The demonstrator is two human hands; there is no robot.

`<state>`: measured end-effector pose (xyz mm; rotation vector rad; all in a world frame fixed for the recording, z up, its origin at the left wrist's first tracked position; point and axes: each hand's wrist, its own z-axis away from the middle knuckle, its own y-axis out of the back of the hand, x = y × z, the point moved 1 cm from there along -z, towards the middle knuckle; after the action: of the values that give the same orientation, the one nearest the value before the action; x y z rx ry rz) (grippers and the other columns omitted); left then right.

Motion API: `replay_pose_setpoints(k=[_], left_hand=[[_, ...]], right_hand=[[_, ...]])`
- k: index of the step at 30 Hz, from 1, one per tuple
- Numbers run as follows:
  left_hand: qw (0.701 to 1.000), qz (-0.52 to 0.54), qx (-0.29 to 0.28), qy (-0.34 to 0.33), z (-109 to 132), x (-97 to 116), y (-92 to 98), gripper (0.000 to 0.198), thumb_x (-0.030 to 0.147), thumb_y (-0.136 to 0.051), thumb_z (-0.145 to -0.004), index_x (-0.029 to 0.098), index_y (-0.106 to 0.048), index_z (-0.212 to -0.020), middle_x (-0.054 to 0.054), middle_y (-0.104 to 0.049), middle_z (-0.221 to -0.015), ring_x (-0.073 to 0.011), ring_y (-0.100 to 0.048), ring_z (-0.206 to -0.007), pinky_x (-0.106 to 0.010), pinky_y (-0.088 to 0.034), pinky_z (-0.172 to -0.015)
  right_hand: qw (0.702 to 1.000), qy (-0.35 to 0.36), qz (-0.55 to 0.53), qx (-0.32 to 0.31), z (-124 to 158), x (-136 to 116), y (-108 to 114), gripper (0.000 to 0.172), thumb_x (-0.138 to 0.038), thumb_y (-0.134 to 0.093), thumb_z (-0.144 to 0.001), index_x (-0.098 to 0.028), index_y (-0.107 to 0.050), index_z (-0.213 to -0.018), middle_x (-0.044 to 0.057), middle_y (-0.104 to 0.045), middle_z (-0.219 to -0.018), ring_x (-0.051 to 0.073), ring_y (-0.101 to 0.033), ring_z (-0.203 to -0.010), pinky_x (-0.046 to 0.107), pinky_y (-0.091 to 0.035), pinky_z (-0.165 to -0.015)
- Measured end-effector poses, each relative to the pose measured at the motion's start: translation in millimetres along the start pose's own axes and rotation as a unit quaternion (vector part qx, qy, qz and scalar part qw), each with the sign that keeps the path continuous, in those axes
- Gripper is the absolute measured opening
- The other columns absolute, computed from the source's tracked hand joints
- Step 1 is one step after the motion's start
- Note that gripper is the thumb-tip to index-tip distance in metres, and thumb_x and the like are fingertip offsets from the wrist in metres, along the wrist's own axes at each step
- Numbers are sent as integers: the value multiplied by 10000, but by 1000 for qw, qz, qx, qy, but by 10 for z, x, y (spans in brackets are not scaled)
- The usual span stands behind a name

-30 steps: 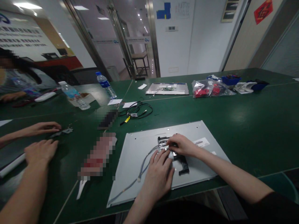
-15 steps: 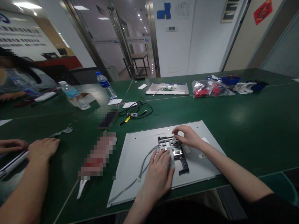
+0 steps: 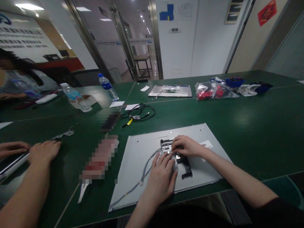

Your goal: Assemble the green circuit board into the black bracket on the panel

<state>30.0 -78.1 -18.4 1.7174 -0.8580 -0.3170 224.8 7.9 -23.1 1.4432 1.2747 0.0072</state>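
A grey metal panel [image 3: 140, 148] lies flat on the green table [image 3: 249, 120] in front of me. A black bracket [image 3: 186, 167] with a small board sits at its middle, and a grey cable [image 3: 144, 167] runs from it toward the panel's near left corner. My left hand [image 3: 161, 180] rests flat on the panel, fingers stretched onto the bracket's left end. My right hand [image 3: 186, 146] lies over the bracket's top, fingers curled down on it.
A co-worker's hand [image 3: 44, 151] and forearm rest on the table at left. Further back lie a black cable coil [image 3: 140, 112], two water bottles [image 3: 76, 98], a second panel [image 3: 171, 90], a plastic bag of red parts [image 3: 213, 90] and a blurred-out object [image 3: 102, 156].
My right hand lifted toward the bracket's far edge half a second ago and has come back down onto the bracket. My left hand has stayed put. The co-worker's far hand drew back left.
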Motion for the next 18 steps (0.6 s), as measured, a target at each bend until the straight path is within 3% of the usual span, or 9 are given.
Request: replay_pose_setpoints(k=[18], left_hand=[[1000,10,-9,-3,7,-5,-1,223,211,-536,-885,198,-593,-1100,-91,-593,-1297,-287,-486,-1267,-578,-269,-1149]], right_hand=[[1000,-19,18,-11,19,72,-82,156,-216,-680,-877,-192,-706,-1029,82,-679,-992,218,-600,-978,345,-448,-870]])
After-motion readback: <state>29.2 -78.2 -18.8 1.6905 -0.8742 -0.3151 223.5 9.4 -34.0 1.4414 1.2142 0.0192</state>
